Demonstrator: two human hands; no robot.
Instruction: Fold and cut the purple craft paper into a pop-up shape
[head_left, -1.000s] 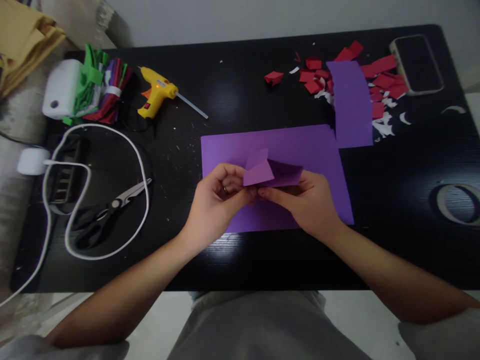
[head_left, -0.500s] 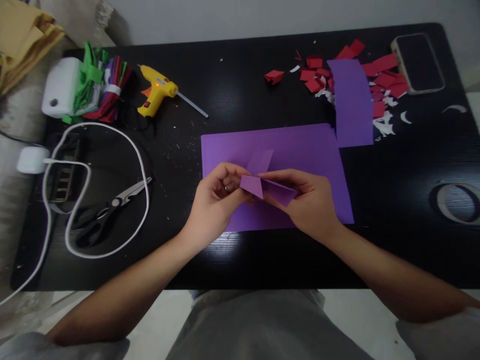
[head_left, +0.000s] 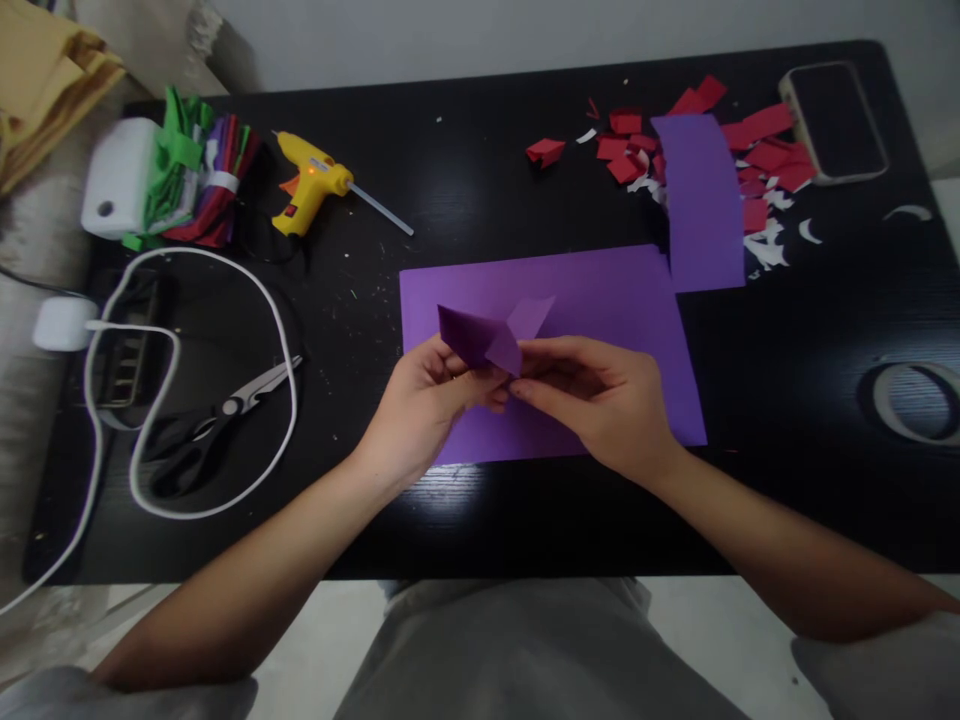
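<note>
The grip of our L hand (head_left: 420, 400) is narrow, thumb & fingers pinching a small folded purple paper piece w/ angled flaps (head_left: 480, 338). Our R hand (head_left: 619, 400) is also narrow, thumb & index pinching the same piece at its lower R edge; the rest of its fingers curl, part hidden. We hold the piece btwn both hands, above a big flat rectangular purple paper sheet (head_left: 600, 295); one flap points up L, another up R.

The sheet lies on a black wood-grain surface (head_left: 480, 525). At its top R corner we see a slightly curved purple paper strip (head_left: 703, 205), partly over a heap of torn red paper scraps (head_left: 769, 155) & white paper scraps (head_left: 766, 247). A phone w/ dark screen & pale case (head_left: 838, 122) touches the reds on the R. Apart from the heap, to its L, sits a small folded red paper piece (head_left: 545, 152).

On our L, far side: a yellow plastic glue gun (head_left: 309, 185) w/ translucent glue stick (head_left: 381, 208) poking out. Nearer us, black-handled metal scissors (head_left: 232, 405) lie inside a looped white cable (head_left: 289, 370).
</note>
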